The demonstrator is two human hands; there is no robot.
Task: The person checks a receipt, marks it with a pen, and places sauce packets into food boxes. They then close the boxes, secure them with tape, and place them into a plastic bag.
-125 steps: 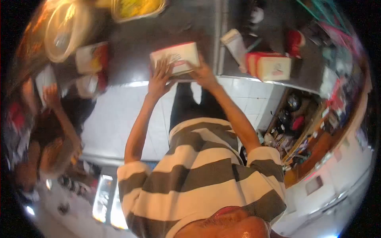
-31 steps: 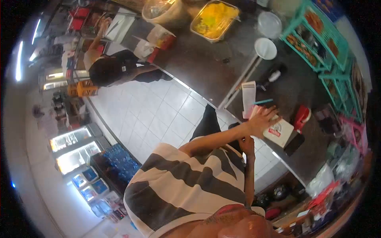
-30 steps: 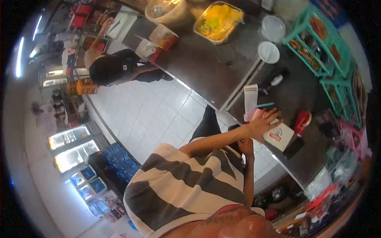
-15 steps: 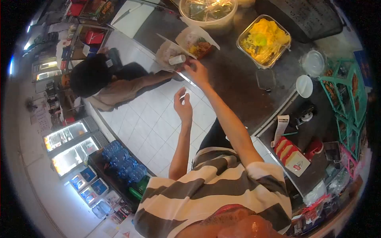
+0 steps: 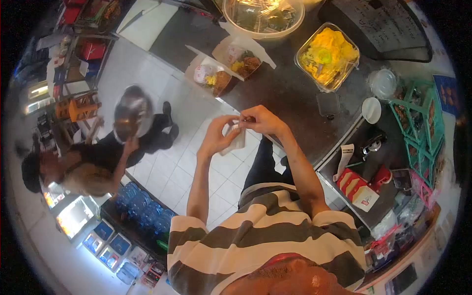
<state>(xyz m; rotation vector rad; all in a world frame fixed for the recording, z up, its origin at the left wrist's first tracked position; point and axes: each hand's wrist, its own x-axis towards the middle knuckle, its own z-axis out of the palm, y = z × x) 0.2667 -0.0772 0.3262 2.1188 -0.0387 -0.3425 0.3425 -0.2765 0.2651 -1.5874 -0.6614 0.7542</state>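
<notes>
My left hand (image 5: 220, 136) and my right hand (image 5: 261, 120) meet in front of my body, beyond the counter edge. Between them is a small whitish packet (image 5: 238, 139), its lower part hanging under my fingers; my left hand is closed around its side. The fingertips of my right hand pinch together at its top. On the counter just ahead stand two open paper boxes with food, a nearer one (image 5: 222, 82) and a farther one (image 5: 252, 64).
The dark counter (image 5: 290, 105) bears a tray of yellow food (image 5: 328, 54), a tub of packets (image 5: 263, 35), a white bowl (image 5: 371, 110) and a red-and-white box (image 5: 359, 191). Another person (image 5: 88, 172) at the left holds a shiny round object (image 5: 132, 115).
My hands have come together around the whitish packet, which was at the nearer box before. My right hand has drawn back from that box. The other person has moved left and away from the counter.
</notes>
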